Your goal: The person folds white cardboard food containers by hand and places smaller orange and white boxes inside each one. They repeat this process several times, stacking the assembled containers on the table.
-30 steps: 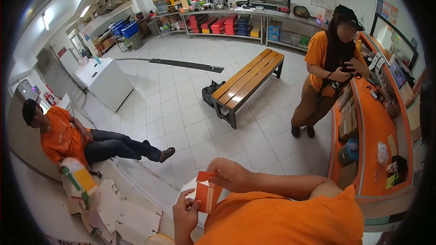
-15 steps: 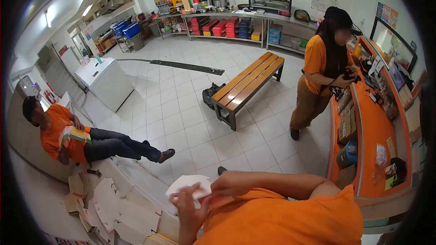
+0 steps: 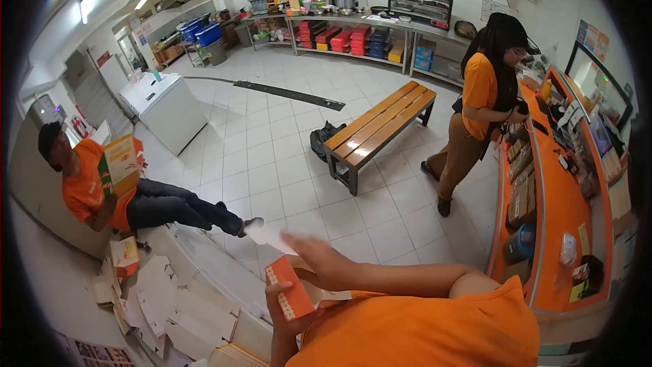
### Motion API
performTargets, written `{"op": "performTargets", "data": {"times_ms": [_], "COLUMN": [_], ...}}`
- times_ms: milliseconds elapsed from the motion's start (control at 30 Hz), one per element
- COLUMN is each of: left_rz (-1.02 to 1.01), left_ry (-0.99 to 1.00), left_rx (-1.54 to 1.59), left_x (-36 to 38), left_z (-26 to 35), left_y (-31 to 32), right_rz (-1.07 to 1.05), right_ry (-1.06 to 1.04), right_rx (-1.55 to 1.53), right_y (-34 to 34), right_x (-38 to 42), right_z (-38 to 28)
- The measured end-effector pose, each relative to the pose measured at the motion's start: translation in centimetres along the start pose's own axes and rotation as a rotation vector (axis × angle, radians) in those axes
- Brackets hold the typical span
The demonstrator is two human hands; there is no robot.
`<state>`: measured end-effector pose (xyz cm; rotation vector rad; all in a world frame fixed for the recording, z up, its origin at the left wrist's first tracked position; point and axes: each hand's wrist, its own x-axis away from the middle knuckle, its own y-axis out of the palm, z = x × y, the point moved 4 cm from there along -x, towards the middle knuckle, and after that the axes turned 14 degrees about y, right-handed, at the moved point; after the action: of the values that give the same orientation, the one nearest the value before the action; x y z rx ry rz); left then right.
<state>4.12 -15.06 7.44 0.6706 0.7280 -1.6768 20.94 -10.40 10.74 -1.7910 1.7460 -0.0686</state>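
An orange carton (image 3: pixel 291 290) with a row of pale round prints and a white inside is held in front of the orange shirt. My left hand (image 3: pixel 280 302) grips its outer side, fingers wrapped round the edge. Against the carton's opposite side, my right hand (image 3: pixel 319 261) has its fingers stretched out beside a raised white flap (image 3: pixel 267 236), blurred by motion. Flattened cardboard pieces (image 3: pixel 197 319) lie on the white surface at the lower left.
A seated person (image 3: pixel 88 183) at the left holds a yellow and green box (image 3: pixel 123 166). Another person (image 3: pixel 485 95) stands by the orange counter (image 3: pixel 557 211) at the right. A wooden bench (image 3: pixel 380 122) and a black bag (image 3: pixel 327 140) are on the tiled floor.
The carton has turned so its orange printed side shows, and my right hand's fingers have spread. The seated person's box is raised and opened out. The standing person has shifted toward the counter.
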Motion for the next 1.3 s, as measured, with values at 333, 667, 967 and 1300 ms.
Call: {"op": "performTargets", "data": {"times_ms": [333,667,967,1300], "left_rz": [0.190,0.343,0.937,1.537], "left_ry": [-0.079,0.025,-0.204,-0.968], "left_rx": [-0.207,-0.781,-1.226,-1.751], "left_x": [2.2,1.6,5.8,26.2], "left_z": [2.0,4.7,6.7,11.2], "left_y": [-3.9,-8.6,-10.2,-9.1], "right_rz": [-0.725,-1.240,-1.729,-1.668], "right_ry": [-0.052,0.267,0.057,-0.894], "right_rx": [0.210,0.089,-0.394,-0.077], "right_y": [6.1,18.9,44.8,49.6], "right_x": [-3.0,-10.6,-10.0,3.8], "right_z": [3.3,3.3,1.9,-17.9]}}
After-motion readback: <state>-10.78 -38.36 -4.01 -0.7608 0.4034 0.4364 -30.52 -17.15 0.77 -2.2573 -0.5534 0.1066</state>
